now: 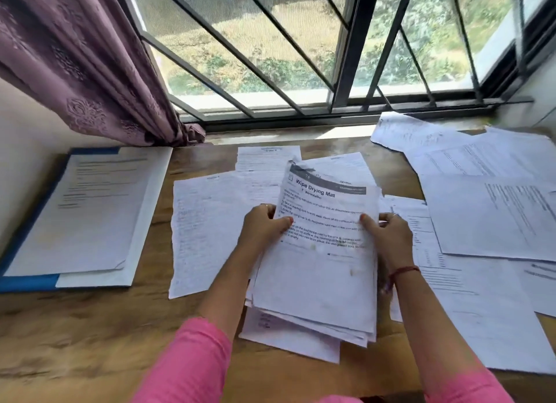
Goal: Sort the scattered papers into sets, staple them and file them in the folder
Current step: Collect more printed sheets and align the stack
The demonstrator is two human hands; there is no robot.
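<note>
Papers: thin, floppy, slide-prone stack; left hand and right hand pinch opposite side edges above surface. Best gripped mid-edge, squared. Folder left.

1. A folder lies at the table's left edge, sheets on it.
2. A paper stack sits centre, held between both hands.
3. Loose papers overlap to its right.
4. The window stands behind.
</note>
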